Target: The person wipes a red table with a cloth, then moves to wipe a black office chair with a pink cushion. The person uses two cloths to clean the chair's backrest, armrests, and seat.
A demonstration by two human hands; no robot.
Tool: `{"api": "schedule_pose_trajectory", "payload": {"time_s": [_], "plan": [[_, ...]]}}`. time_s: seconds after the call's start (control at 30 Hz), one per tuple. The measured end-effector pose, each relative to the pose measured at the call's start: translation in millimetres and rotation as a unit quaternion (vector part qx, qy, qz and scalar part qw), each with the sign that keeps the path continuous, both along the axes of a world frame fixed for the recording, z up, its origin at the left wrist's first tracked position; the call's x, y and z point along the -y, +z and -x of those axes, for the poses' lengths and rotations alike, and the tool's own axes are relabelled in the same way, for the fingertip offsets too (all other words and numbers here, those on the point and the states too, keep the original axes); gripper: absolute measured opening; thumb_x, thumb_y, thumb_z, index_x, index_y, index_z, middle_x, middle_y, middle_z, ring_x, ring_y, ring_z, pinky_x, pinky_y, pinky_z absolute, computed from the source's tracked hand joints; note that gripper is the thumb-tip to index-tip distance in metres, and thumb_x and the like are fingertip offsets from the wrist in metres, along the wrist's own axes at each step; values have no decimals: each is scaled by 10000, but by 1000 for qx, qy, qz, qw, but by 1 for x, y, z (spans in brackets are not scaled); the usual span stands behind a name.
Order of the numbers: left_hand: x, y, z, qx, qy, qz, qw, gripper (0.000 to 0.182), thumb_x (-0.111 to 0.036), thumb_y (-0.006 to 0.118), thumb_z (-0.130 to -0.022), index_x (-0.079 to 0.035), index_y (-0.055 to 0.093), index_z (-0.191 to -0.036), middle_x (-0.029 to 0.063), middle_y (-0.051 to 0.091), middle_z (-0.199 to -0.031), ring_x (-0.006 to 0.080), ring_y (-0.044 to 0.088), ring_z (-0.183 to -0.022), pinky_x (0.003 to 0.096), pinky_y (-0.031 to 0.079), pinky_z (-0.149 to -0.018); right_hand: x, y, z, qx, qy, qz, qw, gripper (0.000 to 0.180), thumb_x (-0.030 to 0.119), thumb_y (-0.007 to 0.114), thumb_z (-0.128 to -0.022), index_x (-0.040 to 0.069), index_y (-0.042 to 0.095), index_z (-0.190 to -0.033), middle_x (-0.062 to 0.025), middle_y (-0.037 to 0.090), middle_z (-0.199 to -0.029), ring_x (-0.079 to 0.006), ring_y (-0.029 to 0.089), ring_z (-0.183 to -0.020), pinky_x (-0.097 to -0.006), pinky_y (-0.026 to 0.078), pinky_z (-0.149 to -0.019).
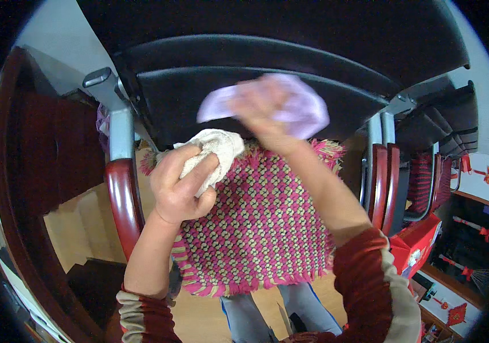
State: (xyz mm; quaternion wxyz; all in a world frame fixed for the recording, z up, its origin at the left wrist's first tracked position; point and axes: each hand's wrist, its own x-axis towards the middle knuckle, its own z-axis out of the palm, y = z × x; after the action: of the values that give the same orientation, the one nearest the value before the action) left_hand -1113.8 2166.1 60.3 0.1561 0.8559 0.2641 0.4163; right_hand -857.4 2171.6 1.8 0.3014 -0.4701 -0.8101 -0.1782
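My left hand [182, 182] is closed around a bunched white cloth [216, 150], above the left back part of a pink and cream woven seat cushion [266, 218] with a fringed edge. My right hand [261, 107], blurred, lies over a lilac cloth [306, 105], its palm towards the black backrest [171, 103] of the chair. The lilac cloth spreads out on both sides of the hand. Whether the right fingers grip it or only press on it is hard to tell from the blur.
Glossy red-brown armrests on metal frames stand left [122, 201] and right [379, 184] of the cushion. More dark chairs [446, 124] stand in a row at the right, with a red box [416, 244] near them. Dark wooden furniture [17, 171] is at the left.
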Motion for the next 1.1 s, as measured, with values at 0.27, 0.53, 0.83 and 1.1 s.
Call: {"api": "schedule_pose_trajectory", "payload": {"time_s": [0.27,0.53,0.83,1.1], "plan": [[-11,-4,-6,29,41,-14,999,497,-118,666,-534,-91,741,-1025,147,639,-1024,321,665,-848,391,572,-748,6,76,-100,-13,-193,-138,971,795,-81,592,-760,126,404,-1504,-242,277,-1592,-480,167,-1493,-607,122,-1195],[-10,-7,3,6,37,-4,999,485,-97,650,-544,-63,738,-1020,182,634,-1016,343,677,-833,399,575,-727,-86,72,84,154,12,-116,981,597,206,622,-857,249,488,-1438,-43,447,-1517,-270,369,-1421,-480,303,-1109],[-20,-9,8,73,75,-4,995,498,-51,611,-586,-38,721,-1071,217,632,-1047,348,662,-827,367,553,-719,45,33,-125,129,-174,-30,976,539,106,645,-828,116,585,-1363,-237,432,-1507,-538,299,-1420,-615,195,-1169],[-26,-5,7,71,77,-34,994,514,-36,599,-583,-10,716,-1083,220,637,-1019,321,656,-846,369,552,-725,20,-79,65,106,-37,-7,994,479,214,714,-815,183,604,-1281,-90,458,-1451,-366,423,-1350,-612,265,-1114]]}}
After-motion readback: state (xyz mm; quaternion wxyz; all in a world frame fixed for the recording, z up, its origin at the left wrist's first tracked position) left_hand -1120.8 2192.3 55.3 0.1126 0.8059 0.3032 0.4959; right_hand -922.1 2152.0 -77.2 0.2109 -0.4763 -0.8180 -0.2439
